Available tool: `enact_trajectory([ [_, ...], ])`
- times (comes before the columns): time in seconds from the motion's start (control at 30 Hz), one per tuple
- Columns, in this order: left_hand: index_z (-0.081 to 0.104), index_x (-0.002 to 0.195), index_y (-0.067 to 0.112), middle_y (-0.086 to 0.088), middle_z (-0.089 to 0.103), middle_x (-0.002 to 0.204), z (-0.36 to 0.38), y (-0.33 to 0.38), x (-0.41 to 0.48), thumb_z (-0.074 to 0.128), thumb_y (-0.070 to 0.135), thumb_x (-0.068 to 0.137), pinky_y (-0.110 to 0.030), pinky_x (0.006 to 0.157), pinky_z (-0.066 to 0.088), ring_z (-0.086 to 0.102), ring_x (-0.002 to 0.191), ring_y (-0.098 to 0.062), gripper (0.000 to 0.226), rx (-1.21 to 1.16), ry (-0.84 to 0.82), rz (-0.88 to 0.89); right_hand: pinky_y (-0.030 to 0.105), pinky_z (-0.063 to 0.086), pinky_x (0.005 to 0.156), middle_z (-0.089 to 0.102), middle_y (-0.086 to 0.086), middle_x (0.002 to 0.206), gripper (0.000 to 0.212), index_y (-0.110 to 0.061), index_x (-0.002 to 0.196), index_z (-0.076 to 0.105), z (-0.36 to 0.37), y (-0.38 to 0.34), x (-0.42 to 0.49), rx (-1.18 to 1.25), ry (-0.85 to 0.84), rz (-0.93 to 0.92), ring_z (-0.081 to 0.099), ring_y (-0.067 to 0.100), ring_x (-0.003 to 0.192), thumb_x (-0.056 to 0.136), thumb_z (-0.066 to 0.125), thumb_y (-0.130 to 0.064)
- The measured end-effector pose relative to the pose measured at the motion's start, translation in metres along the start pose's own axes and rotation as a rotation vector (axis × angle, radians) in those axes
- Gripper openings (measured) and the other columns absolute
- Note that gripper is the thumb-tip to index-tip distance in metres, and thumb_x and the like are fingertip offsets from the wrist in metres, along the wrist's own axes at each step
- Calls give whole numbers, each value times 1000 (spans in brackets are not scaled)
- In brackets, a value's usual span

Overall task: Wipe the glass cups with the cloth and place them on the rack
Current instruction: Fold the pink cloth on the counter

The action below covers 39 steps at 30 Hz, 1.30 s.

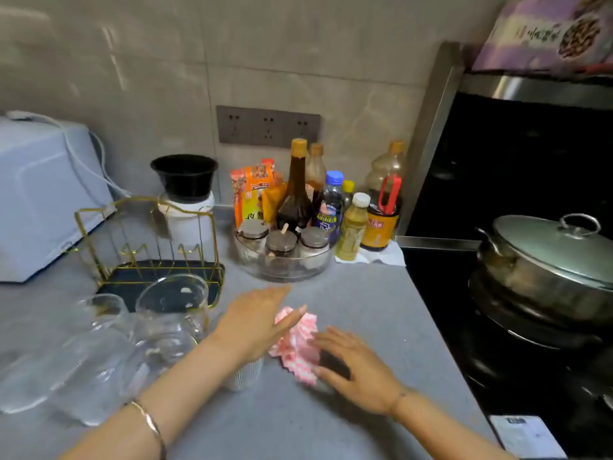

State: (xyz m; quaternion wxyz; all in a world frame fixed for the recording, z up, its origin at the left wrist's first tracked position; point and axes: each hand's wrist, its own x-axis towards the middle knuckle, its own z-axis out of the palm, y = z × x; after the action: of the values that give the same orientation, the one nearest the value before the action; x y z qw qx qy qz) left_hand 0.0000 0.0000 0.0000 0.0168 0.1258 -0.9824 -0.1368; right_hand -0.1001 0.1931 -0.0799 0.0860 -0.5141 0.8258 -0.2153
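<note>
The left hand (255,323) and right hand (356,368) are touching the pink cloth (298,346) with straight fingers, gripping nothing, beside the glass cups (109,310).

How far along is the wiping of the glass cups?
Done: nothing, the rack holds no cups. In hand: the left hand and right hand touch the pink cloth. Left: the glass cups beside the rack all wait on the counter.

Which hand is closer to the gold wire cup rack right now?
Left. The left hand lies just right of the gold wire cup rack, on the pink-and-white checked cloth; the right hand rests on that cloth's far side.
</note>
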Motion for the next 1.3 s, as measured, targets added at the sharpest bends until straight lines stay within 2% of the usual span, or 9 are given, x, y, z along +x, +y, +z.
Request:
enact_trajectory([
  [0.17, 38, 145, 26, -1, 48, 146, 19, -5, -1, 8, 80, 78, -32, 105, 36, 44, 133, -22, 91, 175, 111, 50, 21, 3, 113, 42, -27, 140, 70, -37, 130, 52, 32, 17, -10, -75, 5, -86, 15, -15, 134, 81, 19, -74],
  [0.37, 64, 124, 21, 0, 65, 125, 35, 21, -26, 31, 61, 89, -27, 100, 23, 52, 123, -21, 63, 149, 452, 406, 23, 6, 116, 49, -29, 130, 74, -38, 124, 57, 27, 33, -56, -142, 124, -68, 28, -13, 132, 78, 19, -81],
  [0.5, 64, 124, 26, 7, 63, 129, 73, 40, -45, 53, 39, 96, -22, 91, 35, 55, 118, -13, 33, -36, 181, 382, 24, 18, 114, 57, -27, 121, 67, -39, 115, 63, 23, 30, -98, -92, 198, -16, 42, -10, 122, 79, 24, -80],
  [0.7, 65, 122, 24, 8, 64, 126, 114, 41, -65, 61, 37, 91, -17, 86, 42, 60, 109, -8, 34, -115, 47, 310, 27, 48, 89, 65, -18, 101, 64, -33, 102, 69, 17, 24, -138, -49, 272, 44, 58, 1, 97, 72, 42, -82],
  [0.77, 66, 120, 22, 7, 65, 125, 118, 41, -69, 64, 38, 89, -15, 85, 40, 60, 110, -8, 34, -131, 58, 317, 28, 50, 82, 67, -13, 93, 60, -29, 96, 71, 17, 23, -143, -57, 298, 46, 60, 3, 89, 71, 49, -78],
  [0.93, 69, 116, 23, 6, 65, 122, 113, 40, -75, 62, 34, 92, -20, 85, 39, 58, 112, -13, 27, -51, 76, 313, 24, 49, 79, 67, -14, 84, 12, -26, 84, 72, 19, 24, -145, -115, 331, 42, 62, 3, 83, 85, 67, -37],
  [1.1, 64, 117, 21, -1, 63, 125, 100, 39, -74, 52, 26, 95, -29, 89, 41, 56, 115, -23, 26, 114, 134, 271, 18, 42, 70, 69, -2, 84, 12, -17, 84, 65, 3, 18, -142, 170, 414, 174, 60, 3, 76, 93, 59, -21],
  [1.23, 69, 107, 12, -6, 71, 104, 73, 38, -63, 59, 19, 94, -31, 84, 50, 65, 97, -22, 19, -337, 192, 295, 17, 41, 56, 62, -5, 67, 13, -8, 87, 63, -29, -1, -142, 379, 528, 211, 50, 1, 54, 95, 54, -15],
  [1.3, 71, 103, 9, -4, 71, 95, 54, 41, -59, 61, 16, 93, -22, 76, 49, 64, 86, -13, 16, -577, 230, 288, 15, 39, 49, 63, -8, 65, 15, -7, 90, 64, -46, -9, -140, 517, 595, 238, 45, 6, 49, 95, 55, -17],
])
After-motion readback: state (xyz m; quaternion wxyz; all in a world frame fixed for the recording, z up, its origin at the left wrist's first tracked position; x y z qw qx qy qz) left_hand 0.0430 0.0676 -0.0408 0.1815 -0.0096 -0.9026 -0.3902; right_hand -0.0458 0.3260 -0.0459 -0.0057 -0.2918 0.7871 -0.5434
